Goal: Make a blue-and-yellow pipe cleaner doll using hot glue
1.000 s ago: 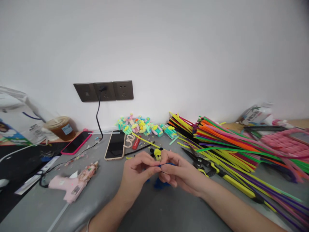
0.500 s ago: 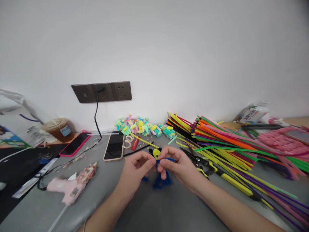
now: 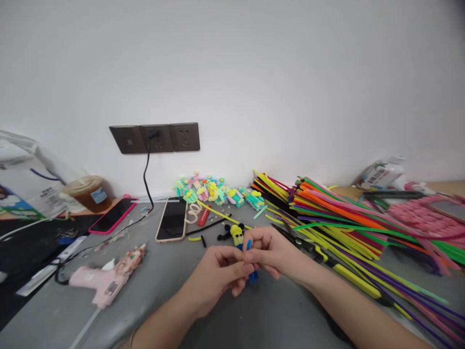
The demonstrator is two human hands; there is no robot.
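Note:
My left hand and my right hand meet at the middle of the grey table, fingertips touching. Both are closed in a pinch on a short blue pipe cleaner, whose tip pokes up beside my right index finger. Just behind my fingers is a small pipe-cleaner figure with a yellow head, dark round ears and blue below. My fingers cover its lower part, so I cannot tell whether it is joined to the blue piece. More blue shows under my fingertips.
Pipe cleaners in many colours lie to the right, with yellow-and-black pliers beside them. A pink glue gun rests at left. Two phones, a lidded drink cup and pastel pieces stand toward the wall.
My hands have drawn together and slightly lower, the left shifting right. More of the figure's head and ears now shows, while less blue hangs in view below my fingers.

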